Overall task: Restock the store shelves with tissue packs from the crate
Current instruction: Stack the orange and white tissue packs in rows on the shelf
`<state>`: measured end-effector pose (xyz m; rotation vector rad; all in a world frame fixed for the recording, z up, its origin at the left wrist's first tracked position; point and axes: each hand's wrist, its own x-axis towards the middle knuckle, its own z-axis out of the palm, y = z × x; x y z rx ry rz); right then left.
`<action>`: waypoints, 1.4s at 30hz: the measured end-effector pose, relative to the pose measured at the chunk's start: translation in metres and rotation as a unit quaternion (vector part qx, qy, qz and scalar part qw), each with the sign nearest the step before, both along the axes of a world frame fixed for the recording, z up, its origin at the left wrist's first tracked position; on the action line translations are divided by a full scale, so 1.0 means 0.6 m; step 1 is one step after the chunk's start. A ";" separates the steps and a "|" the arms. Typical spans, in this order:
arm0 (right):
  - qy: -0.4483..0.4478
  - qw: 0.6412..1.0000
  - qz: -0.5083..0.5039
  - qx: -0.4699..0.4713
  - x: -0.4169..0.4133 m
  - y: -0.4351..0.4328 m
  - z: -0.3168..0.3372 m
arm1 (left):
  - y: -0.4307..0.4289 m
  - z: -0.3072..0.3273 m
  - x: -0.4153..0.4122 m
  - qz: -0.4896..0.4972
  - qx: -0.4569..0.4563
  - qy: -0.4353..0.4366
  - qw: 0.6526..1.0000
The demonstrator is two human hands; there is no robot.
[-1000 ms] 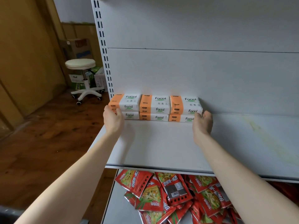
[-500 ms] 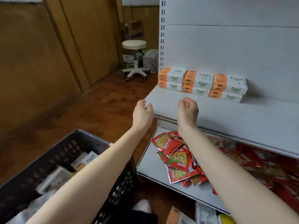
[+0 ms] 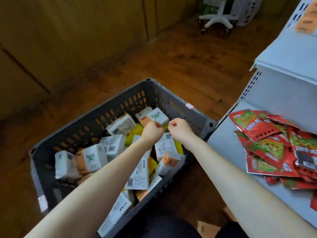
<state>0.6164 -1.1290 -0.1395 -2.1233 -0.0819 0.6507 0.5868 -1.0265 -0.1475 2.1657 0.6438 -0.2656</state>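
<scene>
Small retail shop. White metal store shelving (image 3: 283,66) w/ slotted uprights runs down the right edge; red snack packets (image 3: 267,140) heaped on its lower shelf (image 3: 228,143), mid-right. Grey stock crate (image 3: 180,107) of tissue packs (image 3: 92,157) at center-bottom on a wood floor (image 3: 171,57). Wood-panel wall (image 3: 68,31) upper left, stool base (image 3: 217,21) at top.

The wooden floor (image 3: 171,62) bears the grey crate (image 3: 130,102); red snack packets (image 3: 257,127) litter the lower shelf (image 3: 226,148).
</scene>
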 end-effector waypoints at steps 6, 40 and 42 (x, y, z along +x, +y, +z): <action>0.074 0.947 0.179 -0.256 0.027 0.018 -0.076 | 0.030 -0.126 0.002 -0.255 0.069 0.159 0.951; 0.032 0.990 -0.101 0.090 0.080 -0.017 0.093 | 0.084 0.098 0.110 -0.073 -0.266 -0.108 0.955; 0.021 0.990 -0.097 0.099 0.080 -0.025 0.119 | 0.073 0.105 0.108 -0.019 -0.298 -0.145 0.943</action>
